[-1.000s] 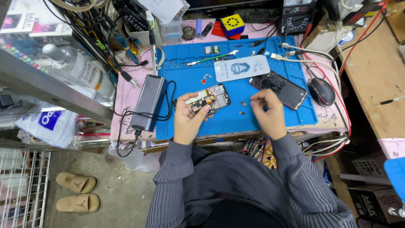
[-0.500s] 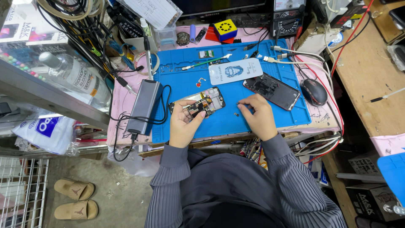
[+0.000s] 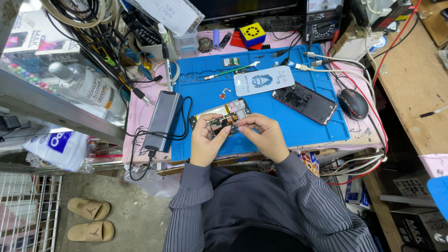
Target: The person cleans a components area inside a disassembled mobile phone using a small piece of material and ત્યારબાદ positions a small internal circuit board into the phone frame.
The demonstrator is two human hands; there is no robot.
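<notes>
Fingers of left hand (image 3: 205, 140) and right hand (image 3: 266, 135) pinch the opened phone (image 3: 223, 119) at frame centre; a slip could, I judge, crack its exposed board

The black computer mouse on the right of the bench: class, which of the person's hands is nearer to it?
Right. The right hand lies between the opened phone and the mouse, though well short of it; the left hand is farther away.

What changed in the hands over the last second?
The right hand moved left from the bare blue mat onto the opened phone and now pinches at its circuit board. The left hand kept its grip on the phone. The black phone panel, mouse and grey box stayed put.
</notes>
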